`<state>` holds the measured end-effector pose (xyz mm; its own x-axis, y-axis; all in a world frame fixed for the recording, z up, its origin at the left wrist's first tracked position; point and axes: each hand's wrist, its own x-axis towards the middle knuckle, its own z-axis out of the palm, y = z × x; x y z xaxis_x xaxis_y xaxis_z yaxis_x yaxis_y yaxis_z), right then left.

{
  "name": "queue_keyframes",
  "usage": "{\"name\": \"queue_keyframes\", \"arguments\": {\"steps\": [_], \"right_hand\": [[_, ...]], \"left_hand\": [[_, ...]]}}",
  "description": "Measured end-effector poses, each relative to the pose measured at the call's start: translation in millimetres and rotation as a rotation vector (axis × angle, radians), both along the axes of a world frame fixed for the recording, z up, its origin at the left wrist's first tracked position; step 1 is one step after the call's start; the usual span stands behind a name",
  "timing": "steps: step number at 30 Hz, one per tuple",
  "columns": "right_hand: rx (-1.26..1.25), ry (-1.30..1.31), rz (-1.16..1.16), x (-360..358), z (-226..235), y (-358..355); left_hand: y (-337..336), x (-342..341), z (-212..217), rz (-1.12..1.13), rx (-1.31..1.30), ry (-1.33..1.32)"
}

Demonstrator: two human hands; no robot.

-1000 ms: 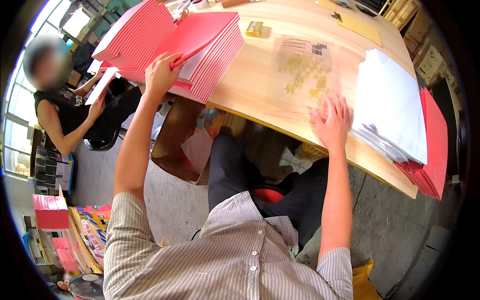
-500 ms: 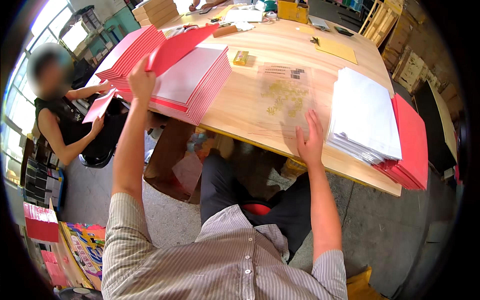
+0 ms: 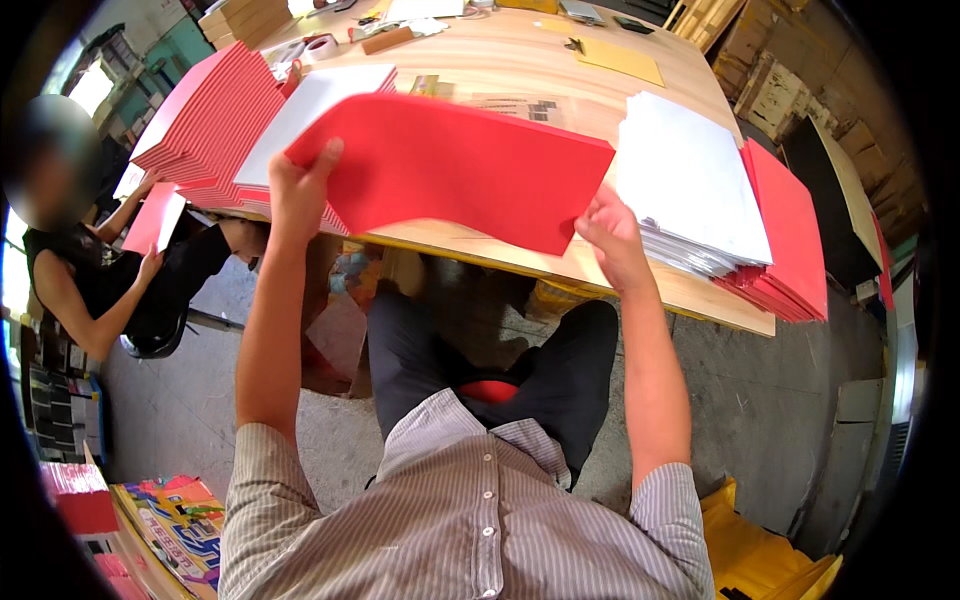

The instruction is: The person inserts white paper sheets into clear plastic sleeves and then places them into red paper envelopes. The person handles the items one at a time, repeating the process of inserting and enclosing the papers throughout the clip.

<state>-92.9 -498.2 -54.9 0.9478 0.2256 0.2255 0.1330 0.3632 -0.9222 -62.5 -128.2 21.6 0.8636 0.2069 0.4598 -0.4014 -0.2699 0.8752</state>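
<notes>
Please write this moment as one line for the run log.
left hand: holds red sheet | right hand: holds same sheet | sheet: lifted above wooden table

1. A short-sleeved button-up shirt (image 3: 470, 520) with thin grey and white stripes fills the frame around 6 o'clock.
2. White buttons run in a line down its front placket, below a folded collar.
3. The sleeves end above the elbows; both forearms are bare.
4. Dark trousers (image 3: 560, 370) cover the legs near the centre.
5. The left hand (image 3: 298, 190) at 10 o'clock and the right hand (image 3: 612, 235) at 1 o'clock wear no gloves.
</notes>
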Motion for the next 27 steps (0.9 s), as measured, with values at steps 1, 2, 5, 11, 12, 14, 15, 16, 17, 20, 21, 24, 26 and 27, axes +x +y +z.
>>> {"name": "queue_keyframes", "arguments": {"steps": [1, 2, 5, 11, 12, 14, 15, 16, 17, 20, 21, 24, 26, 27], "right_hand": [[-0.005, 0.015, 0.024, -7, -11, -7], [-0.009, 0.031, 0.049, -12, -23, -13], [-0.077, 0.016, 0.036, -21, -30, -7], [-0.211, 0.069, -0.102, -5, -45, -11], [-0.195, 0.063, -0.102, -4, -40, -10], [-0.163, 0.051, -0.102, -2, -29, -7], [-0.183, 0.033, -0.137, -2, -30, -8], [-0.203, 0.015, -0.173, 0, -36, -8], [-0.223, -0.003, -0.208, 2, -41, -10], [-0.261, 0.039, -0.231, 6, -58, -13], [-0.281, 0.07, -0.233, 7, -61, -14], [-0.328, 0.064, -0.201, 11, -59, -18], [-0.29, 0.082, -0.182, 8, -50, -14], [-0.269, 0.085, -0.175, 7, -43, -10]], "left_hand": [[-5, 0, -13, -0.082, -0.121, 0.019], [-2, 3, -27, -0.199, -0.149, 0.073], [8, 9, -52, -0.333, -0.124, 0.195], [7, 27, -57, -0.438, -0.044, 0.121], [9, 31, -54, -0.455, -0.034, 0.128], [13, 40, -49, -0.489, -0.014, 0.142], [11, 41, -51, -0.477, -0.008, 0.129], [8, 44, -58, -0.465, -0.001, 0.116], [6, 47, -66, -0.453, 0.005, 0.103], [-1, 52, -87, -0.452, -0.014, 0.097], [-3, 51, -89, -0.457, -0.033, 0.128], [-4, 53, -89, -0.521, -0.105, 0.155], [-9, 51, -90, -0.53, -0.192, 0.188], [-16, 47, -91, -0.513, -0.239, 0.201]]}}
